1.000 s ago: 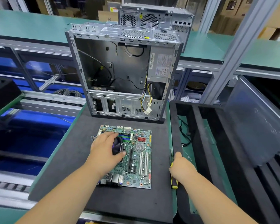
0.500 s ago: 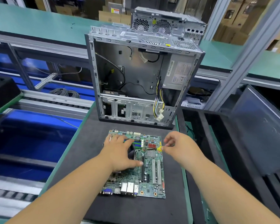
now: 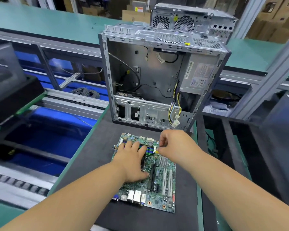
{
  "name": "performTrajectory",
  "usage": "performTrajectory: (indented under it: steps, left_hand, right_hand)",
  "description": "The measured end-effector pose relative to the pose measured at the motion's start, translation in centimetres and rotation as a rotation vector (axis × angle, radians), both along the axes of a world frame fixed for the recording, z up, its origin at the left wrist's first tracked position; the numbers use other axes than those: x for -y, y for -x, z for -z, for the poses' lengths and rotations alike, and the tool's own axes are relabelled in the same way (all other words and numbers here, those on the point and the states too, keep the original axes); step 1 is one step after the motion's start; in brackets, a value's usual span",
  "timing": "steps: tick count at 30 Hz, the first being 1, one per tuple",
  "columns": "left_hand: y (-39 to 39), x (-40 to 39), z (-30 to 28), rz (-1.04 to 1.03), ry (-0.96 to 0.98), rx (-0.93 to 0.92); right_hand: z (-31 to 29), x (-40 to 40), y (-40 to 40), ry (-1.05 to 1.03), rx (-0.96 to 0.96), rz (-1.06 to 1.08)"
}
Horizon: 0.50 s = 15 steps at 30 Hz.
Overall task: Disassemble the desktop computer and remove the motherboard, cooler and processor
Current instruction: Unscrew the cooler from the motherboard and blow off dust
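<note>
Head cam: left hand (image 3: 132, 161) flat on cooler (image 3: 143, 160), right hand (image 3: 173, 144) pinching what looks like a screwdriver (image 3: 153, 153), so keep the motherboard (image 3: 158, 182) pinned and the tip square

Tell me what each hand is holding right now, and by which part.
The right hand pinches a screwdriver by its yellow handle. The left hand lies on the cooler atop the motherboard; whether it grips is unclear.

Computer case (image 3: 157, 77), upper centre: bare sheet metal, dull grey, perforated along the top. Motherboard (image 3: 158, 180), lower centre: green circuit board with a slight sheen, pale plastic slots, shiny metal port housings. Mat (image 3: 93, 157) beneath it: black, matt, foam-like. Bench (image 3: 40, 20), upper left: smooth matt green surface. Boxes (image 3: 133, 13), top: brown cardboard.
</note>
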<state>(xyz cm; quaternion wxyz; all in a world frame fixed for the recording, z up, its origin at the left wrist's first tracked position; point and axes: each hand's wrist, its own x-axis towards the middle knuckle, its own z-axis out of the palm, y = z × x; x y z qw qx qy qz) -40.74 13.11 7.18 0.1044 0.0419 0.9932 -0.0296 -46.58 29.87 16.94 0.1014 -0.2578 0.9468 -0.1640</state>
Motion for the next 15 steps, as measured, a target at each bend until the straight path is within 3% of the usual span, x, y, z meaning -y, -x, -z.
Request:
performTrajectory:
  steps: [15]
  left_hand:
    - [0.5,-0.7,0.1,-0.036,0.065,0.031]
  right_hand:
    - [-0.4,-0.4,2.2,0.007,0.023,-0.130]
